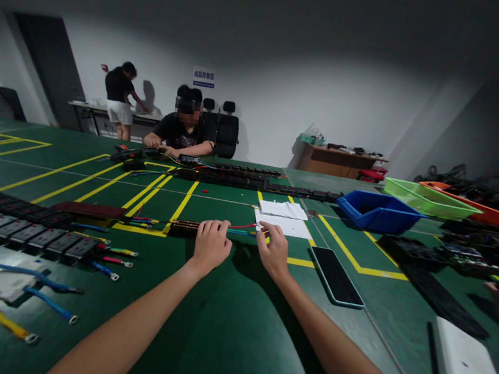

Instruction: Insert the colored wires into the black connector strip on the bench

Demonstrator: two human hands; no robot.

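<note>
My left hand (211, 245) is closed over the right end of a long dark power strip (184, 225) lying on the green table. Coloured wires (243, 228), red, blue and yellow, come out of that end. My right hand (274, 248) pinches the tips of these wires between thumb and fingers, just in front of two white paper sheets (283, 217).
Rows of black power strips (13, 225) and loose coloured leads (49, 302) lie at left. A dark phone (337, 276) lies right of my hands, a white device (470, 370) nearer right. Blue (379, 211), green and orange bins stand far right. A person sits across the table; others work behind.
</note>
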